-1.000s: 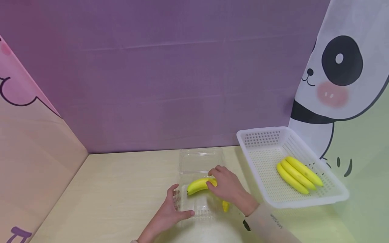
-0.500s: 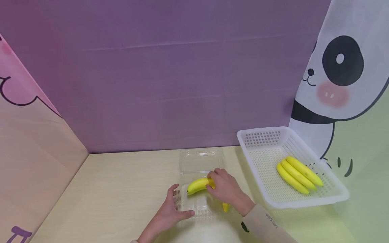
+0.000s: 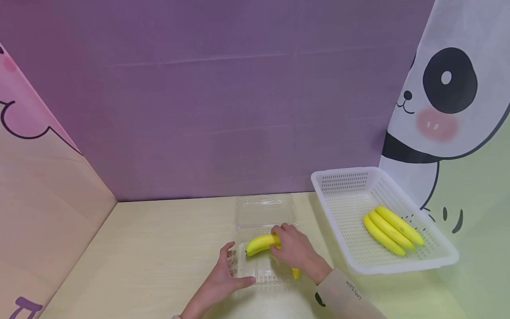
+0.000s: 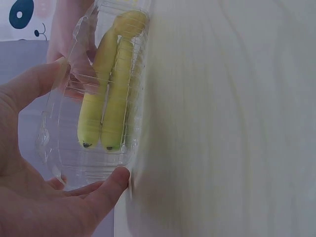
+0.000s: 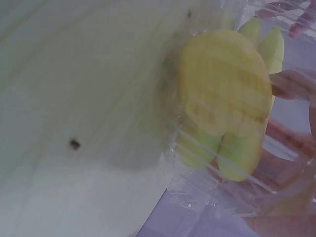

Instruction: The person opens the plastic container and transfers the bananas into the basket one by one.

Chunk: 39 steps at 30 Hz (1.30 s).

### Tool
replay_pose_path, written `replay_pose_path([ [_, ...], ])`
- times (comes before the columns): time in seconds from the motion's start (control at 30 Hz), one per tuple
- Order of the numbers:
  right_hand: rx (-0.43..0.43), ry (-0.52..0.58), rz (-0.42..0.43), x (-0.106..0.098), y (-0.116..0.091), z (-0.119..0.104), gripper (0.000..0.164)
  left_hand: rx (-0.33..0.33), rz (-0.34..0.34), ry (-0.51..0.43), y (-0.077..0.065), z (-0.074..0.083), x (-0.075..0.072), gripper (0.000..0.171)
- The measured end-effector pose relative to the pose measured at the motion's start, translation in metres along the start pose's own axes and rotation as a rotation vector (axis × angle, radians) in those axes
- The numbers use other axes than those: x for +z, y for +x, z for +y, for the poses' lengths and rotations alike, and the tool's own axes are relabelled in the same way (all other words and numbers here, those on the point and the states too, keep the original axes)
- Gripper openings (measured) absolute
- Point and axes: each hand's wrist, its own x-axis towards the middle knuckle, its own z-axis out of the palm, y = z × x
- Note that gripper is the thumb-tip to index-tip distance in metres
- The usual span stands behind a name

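A clear plastic clamshell container [image 3: 264, 271] stands on the table, its lid [image 3: 264, 213] folded open toward the back. Inside lies a bunch of yellow bananas [image 3: 260, 245]; the left wrist view shows two banana tips through the wall and the thick joined end beyond them. My left hand [image 3: 223, 277] holds the container by its left side, thumb at the near edge and fingers along the far part. My right hand [image 3: 294, 249] reaches over the right side and grips the bunch, covering its middle. Through the plastic, the joined end [image 5: 224, 81] fills the right wrist view.
To the right stands a white perforated basket [image 3: 336, 221] holding another bunch of bananas [image 3: 390, 228]. A purple backdrop [image 3: 199, 110] closes off the table's far edge. Printed panels stand at both sides, the right one with a panda [image 3: 422, 150].
My right hand has shifted slightly toward me and left, its fingers drawn closer around the bananas. The left hand, container and basket look unmoved.
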Motion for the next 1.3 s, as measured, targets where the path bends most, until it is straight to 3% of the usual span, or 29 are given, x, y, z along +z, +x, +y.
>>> replay_pose_path([
  [0.73, -0.048, 0.016, -0.061, 0.003, -0.003, -0.009, 0.036, -0.025, 0.026, 0.058, 0.000, 0.001, 0.000, 0.115],
  [1.3, -0.121, -0.036, 0.010, 0.003, -0.001, -0.008, 0.034, -0.015, 0.022, 0.055, 0.003, -0.002, 0.001, 0.116],
])
